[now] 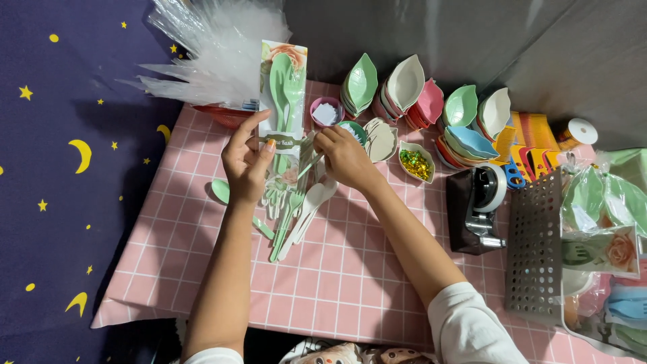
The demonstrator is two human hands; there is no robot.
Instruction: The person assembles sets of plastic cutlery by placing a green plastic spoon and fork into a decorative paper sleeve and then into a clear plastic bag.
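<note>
1. The left hand (248,160) pinches a clear packet (283,101) by its lower part, thumb in front and fingers behind, and holds it upright above the pink checked cloth (337,269). That grip looks light to me; the slick film could slide out and drop onto the loose cutlery (296,202) lying just below the packet.
2. The packet is a narrow clear sleeve with a flowered card backing, a green spoon and fork inside, and a dark band across its lower part. It sits between the two hands, in front of the pile of clear bags (209,61).
3. The right hand (345,156), just right of the packet, is closed around something thin near the packet's bottom edge; what exactly, I cannot tell. A tug here might tear the film or skew the band.
4. Further right of the packet stand stacked leaf-shaped dishes (411,91); a wide elbow swing could topple them.
</note>
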